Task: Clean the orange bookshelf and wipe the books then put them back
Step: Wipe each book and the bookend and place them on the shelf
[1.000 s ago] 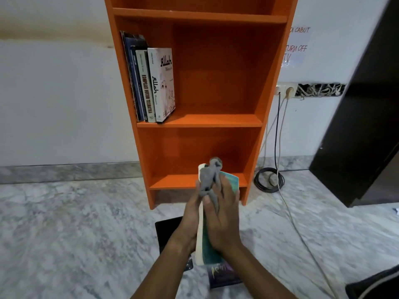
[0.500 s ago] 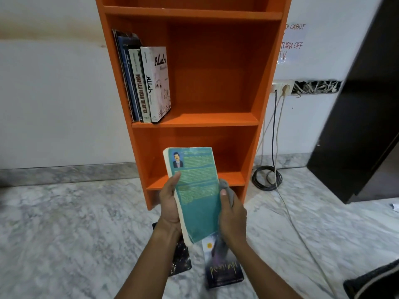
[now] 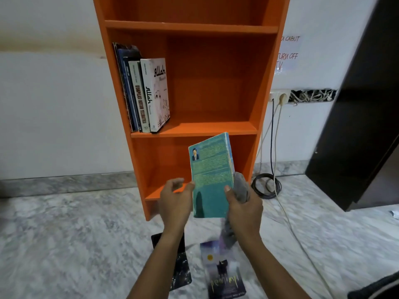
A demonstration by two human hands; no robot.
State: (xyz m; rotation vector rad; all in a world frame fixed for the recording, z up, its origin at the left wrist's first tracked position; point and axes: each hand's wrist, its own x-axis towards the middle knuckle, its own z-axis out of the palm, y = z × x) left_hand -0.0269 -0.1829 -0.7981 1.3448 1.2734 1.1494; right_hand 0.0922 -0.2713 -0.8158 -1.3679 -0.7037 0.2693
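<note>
Teal paperback (image 3: 212,175) — light, flexible, worn edges; grip low along the spine. Right hand (image 3: 244,206) clamps it with grey cloth (image 3: 241,188); left hand (image 3: 176,201) loose, just beside.

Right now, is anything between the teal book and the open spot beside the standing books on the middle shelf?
Nothing visible. The teal book, in the right hand with the grey cloth, is below the middle shelf; the space right of the standing books is bare.

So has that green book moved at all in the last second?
Yes. The green book has risen against the orange bookshelf: its top edge, earlier near the bottom shelf, now reaches the middle shelf's front edge, and only the right hand grips it.
</note>
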